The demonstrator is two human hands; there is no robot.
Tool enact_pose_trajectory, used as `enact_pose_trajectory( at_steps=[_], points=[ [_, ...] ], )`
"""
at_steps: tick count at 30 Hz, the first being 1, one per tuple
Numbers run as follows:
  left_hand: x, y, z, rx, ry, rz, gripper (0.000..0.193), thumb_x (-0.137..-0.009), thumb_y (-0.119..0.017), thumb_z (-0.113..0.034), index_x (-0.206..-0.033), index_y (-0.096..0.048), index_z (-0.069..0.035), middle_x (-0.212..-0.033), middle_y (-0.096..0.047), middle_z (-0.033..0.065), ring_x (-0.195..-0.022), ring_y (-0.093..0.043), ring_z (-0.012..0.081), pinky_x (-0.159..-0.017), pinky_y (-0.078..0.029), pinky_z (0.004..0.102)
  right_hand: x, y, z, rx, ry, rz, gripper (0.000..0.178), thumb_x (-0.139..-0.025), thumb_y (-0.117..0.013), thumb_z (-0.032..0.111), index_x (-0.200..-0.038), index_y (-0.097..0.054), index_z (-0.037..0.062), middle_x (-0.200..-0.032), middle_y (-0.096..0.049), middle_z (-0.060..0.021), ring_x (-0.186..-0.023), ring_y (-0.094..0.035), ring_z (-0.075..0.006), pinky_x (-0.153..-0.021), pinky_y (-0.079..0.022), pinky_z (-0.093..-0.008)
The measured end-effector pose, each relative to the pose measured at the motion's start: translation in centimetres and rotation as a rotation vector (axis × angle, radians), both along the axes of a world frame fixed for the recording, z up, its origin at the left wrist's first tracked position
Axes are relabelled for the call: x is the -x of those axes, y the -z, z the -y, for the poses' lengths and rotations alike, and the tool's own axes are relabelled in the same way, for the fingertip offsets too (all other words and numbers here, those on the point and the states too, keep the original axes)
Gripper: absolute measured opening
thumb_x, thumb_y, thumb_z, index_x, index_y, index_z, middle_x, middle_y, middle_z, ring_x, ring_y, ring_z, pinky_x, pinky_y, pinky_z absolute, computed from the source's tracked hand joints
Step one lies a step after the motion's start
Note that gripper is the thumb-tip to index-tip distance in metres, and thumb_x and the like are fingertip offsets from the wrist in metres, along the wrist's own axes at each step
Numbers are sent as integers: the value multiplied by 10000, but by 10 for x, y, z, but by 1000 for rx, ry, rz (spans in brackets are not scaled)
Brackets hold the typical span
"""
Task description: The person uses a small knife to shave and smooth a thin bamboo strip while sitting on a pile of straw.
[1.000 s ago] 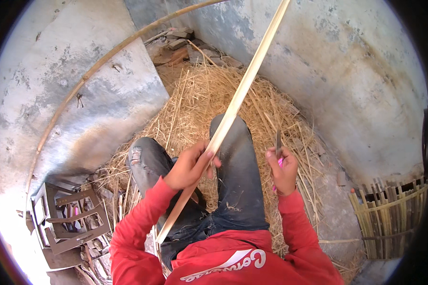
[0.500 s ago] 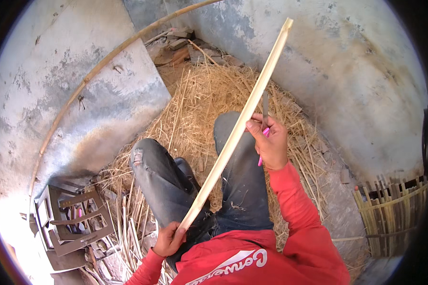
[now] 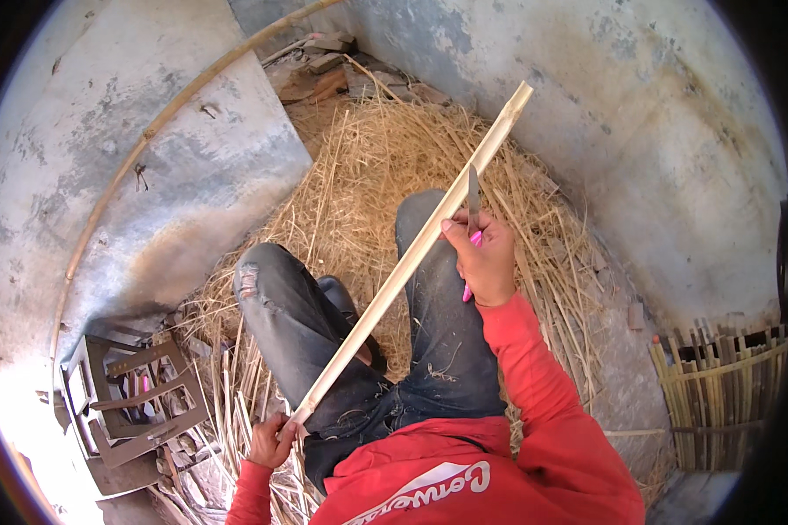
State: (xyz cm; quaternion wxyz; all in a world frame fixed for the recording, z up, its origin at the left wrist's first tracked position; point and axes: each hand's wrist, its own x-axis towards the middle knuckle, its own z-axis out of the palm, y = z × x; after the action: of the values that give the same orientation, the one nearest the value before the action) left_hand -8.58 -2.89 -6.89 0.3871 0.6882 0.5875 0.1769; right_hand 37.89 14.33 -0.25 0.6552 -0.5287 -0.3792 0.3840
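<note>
Two hands work one long split bamboo strip (image 3: 411,254) in a straw-littered corner between grey plastered walls. At far left, a thin curved cane (image 3: 131,166) leans along the wall (image 3: 149,131) above a dark metal frame (image 3: 136,402) lying on the ground. Next to it, the left hand (image 3: 271,440) is closed around the strip's lower end beside the hip; a second ago it gripped the strip higher, near the knee. The strip runs diagonally up across the seated person's dark jeans (image 3: 359,341), its pale tip now lying against the wall where earlier it ran out of view. The right hand (image 3: 483,258) is wrapped around a pink-handled knife (image 3: 473,219), blade pointing up and lying against the strip, thumb pressed to the wood; it has risen from the lap to the strip's upper half, which suggests the shaving has moved toward the tip. Straw (image 3: 376,166) covers the ground, and at far right stands a bundle of bamboo slats (image 3: 718,385).
</note>
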Motion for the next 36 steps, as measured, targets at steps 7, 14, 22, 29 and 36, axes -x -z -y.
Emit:
enact_pose_trajectory(
  at_steps=[7, 14, 22, 29, 36],
  points=[
    [-67, -22, -27, -65, -35, 54, 245, -1023, -699, -236, -937, -686, -6, -621, -625, 91, -509, -590, 165, -508, -435, 336, -2, -9, 12, 33, -20, 195, 236, -1036, -663, 168, -1116, -694, -52, -854, -735, -60, -747, -663, -93, -695, -507, -255],
    [-139, -57, -48, 37, -81, 123, 191, -1071, -628, -187, -1089, -684, -6, -663, -674, 79, -571, -666, 167, -576, -524, 318, -2, -10, 55, 181, -239, 341, 327, -1095, -545, 176, -1342, -685, 14, -782, -669, -42, -684, -620, -70, -620, -502, -259],
    [-204, -44, -88, 10, 43, 378, 184, -1112, -521, -127, -1155, -622, 21, -768, -667, 28, -618, -585, 86, -578, -475, 271, -21, -21, 74, 89, -301, 802, 415, -1026, -666, 130, -1435, -653, 60, -892, -694, -123, -724, -637, -180, -700, -527, -302],
    [-242, -29, -133, -70, 94, 401, 198, -1105, -529, -128, -1125, -621, 46, -758, -695, 89, -701, -674, 163, -681, -529, 318, -20, -2, 87, -15, -270, 830, 500, -940, -801, 242, -1363, -658, 18, -936, -719, -187, -749, -683, -297, -660, -490, -427],
    [-250, -35, -137, -71, 59, 350, 189, -1095, -549, -135, -1121, -628, 35, -747, -705, 114, -685, -697, 201, -661, -533, 351, -33, 0, 96, 358, -150, 997, 458, -949, -780, 401, -738, -658, 13, -605, -604, -206, -556, -602, -435, -536, -434, -505]
  ],
)
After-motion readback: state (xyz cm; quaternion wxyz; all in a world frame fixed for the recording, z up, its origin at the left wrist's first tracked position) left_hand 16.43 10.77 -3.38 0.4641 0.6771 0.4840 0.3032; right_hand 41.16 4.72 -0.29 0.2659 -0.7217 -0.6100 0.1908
